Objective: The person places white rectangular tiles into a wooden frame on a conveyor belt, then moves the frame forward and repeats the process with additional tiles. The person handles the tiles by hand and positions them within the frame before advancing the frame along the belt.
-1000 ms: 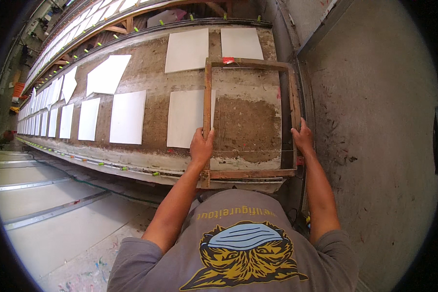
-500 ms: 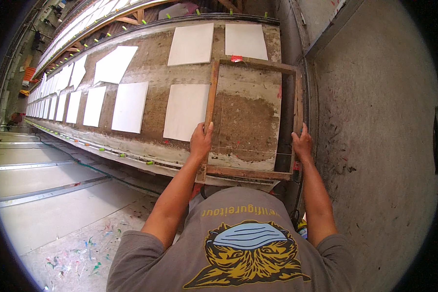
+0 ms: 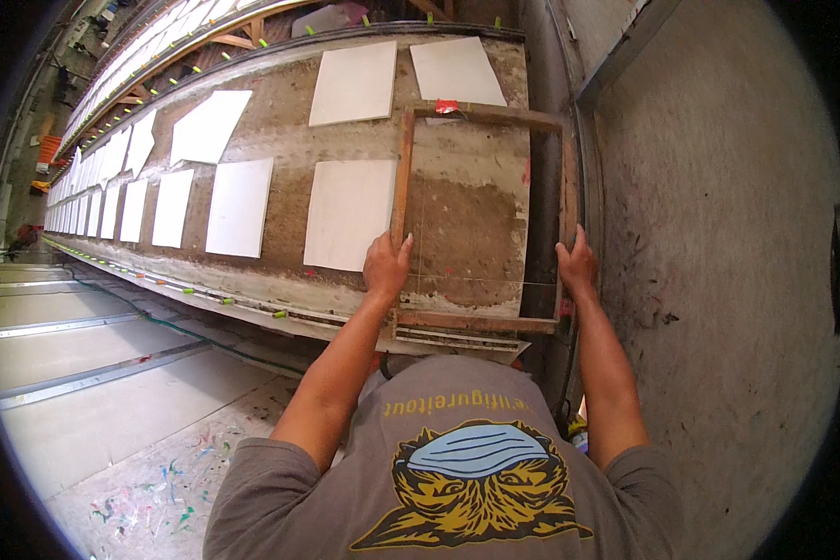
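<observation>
Currently grasping a wooden frame by its left side with the left grip and its right side with the right grip, at the right end of a stained counter, just beside one white sheet, partly overlapping a farther sheet.

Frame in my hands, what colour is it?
The frame is brown, best seen in the head view.

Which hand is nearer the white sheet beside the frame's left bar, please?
Left: the left hand grips the left bar by the white sheet; the right hand, farther off, holds the right bar.
</observation>
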The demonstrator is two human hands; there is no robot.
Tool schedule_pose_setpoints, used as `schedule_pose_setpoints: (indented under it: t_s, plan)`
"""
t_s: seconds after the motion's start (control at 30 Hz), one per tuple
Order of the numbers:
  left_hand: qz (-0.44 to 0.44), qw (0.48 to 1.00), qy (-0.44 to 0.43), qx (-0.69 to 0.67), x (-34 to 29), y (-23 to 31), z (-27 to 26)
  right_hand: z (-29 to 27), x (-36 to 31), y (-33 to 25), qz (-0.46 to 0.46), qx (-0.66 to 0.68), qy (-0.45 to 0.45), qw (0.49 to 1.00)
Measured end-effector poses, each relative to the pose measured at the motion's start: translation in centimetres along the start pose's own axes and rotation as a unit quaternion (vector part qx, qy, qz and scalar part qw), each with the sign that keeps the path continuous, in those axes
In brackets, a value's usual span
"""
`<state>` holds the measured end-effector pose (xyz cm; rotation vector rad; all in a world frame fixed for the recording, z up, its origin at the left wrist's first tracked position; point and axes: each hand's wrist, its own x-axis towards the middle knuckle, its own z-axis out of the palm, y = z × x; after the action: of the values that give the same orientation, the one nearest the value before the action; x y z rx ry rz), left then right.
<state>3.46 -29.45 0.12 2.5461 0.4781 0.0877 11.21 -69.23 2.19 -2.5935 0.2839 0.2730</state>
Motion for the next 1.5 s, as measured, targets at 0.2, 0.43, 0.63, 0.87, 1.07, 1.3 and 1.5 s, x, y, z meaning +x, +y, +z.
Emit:
schedule_pose_setpoints:
  t_s: [0.2,0.43,0.63,0.87,1.07,1.3,1.5]
  plan:
    - [0.01,0.999,0.028,0.04,-0.9,1.3,0.2,0.9,0.8,1.8,-0.031,0.015,0.024,0.999]
    - [0.016,0.998,0.031,0.046,-1.6,1.5,0.2,1.6,0.7,3.3,-0.042,-0.007,0.025,0.999]
    - [0.011,0.999,0.03,0.043,-1.6,1.6,0.3,1.1,0.4,2.9,-0.029,0.0,0.012,1.0]
    - [0.002,0.998,0.04,0.049,-1.8,1.7,0.4,1.0,0.0,2.2,-0.025,-0.022,0.023,0.999]
    - [0.009,0.998,0.043,0.054,-1.7,1.1,0.8,1.1,0.3,2.7,-0.039,0.0,0.027,0.999]
    - [0.011,0.998,0.041,0.039,-1.6,1.0,1.0,1.0,0.4,2.6,-0.031,0.016,0.012,0.999]
    - [0.023,0.999,0.049,0.006,-1.7,1.1,0.9,1.5,0.5,3.1,-0.032,-0.033,0.034,0.998]
